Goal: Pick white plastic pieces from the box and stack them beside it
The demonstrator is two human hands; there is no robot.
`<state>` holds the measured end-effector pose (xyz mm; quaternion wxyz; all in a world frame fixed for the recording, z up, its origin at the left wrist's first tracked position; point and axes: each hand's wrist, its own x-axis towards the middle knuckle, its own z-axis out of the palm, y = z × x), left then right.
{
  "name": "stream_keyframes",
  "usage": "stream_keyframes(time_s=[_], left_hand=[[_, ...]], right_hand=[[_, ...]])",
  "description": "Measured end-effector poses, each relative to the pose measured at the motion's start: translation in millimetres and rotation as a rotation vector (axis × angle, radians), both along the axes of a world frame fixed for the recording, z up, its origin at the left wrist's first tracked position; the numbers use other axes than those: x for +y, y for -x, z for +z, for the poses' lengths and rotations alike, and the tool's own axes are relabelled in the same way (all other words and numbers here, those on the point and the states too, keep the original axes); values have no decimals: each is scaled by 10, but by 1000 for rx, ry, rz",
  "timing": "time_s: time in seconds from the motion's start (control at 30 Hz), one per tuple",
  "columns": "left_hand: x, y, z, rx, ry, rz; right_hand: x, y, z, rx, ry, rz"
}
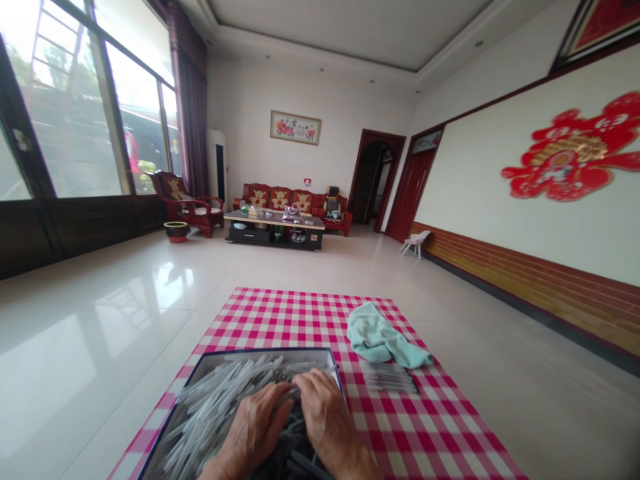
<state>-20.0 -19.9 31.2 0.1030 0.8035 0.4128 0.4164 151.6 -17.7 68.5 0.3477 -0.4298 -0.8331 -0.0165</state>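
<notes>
A heap of clear plastic tubes (220,407) fills a shallow dark-rimmed box (200,363) at the near edge of the table, lying criss-cross and spilling toward the box's left wall. Both hands are down in this heap, side by side near its right half. The left hand (257,427) lies palm down with fingers curled together over the tubes; whether it pinches a single one cannot be told. The right hand (323,410) touches it at the fingertips, fingers bent and pressed close, resting on the tubes just inside the box's right wall. The box stands on a pink-and-white checked tablecloth (425,433). To the right of the box, on the cloth, a small row of dark-tipped tubes (390,379) lies sorted, and just behind it sits a crumpled mint-green cloth (383,337). Beyond the table stretches a glossy tiled floor (100,320), with a red sofa (290,199) and coffee table (274,228) at the far wall.
</notes>
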Motion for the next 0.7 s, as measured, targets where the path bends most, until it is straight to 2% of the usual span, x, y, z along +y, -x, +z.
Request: stream_keyframes(time_s=[0.13,0.23,0.33,0.47,0.7], left_hand=[[24,24,-9,-46,-70,101],[54,23,-30,-66,-112,124],[72,20,-50,-70,-135,129],[69,28,-66,-81,-172,135],[66,54,-60,-115,-167,176]], right_hand=[[215,-664,-151,68,37,-141],[352,-1287,-368,21,50,-270],[372,-1735,-584,0,61,-317],[326,-1949,-781,-15,71,-333],[345,-1919,-965,11,51,-310]])
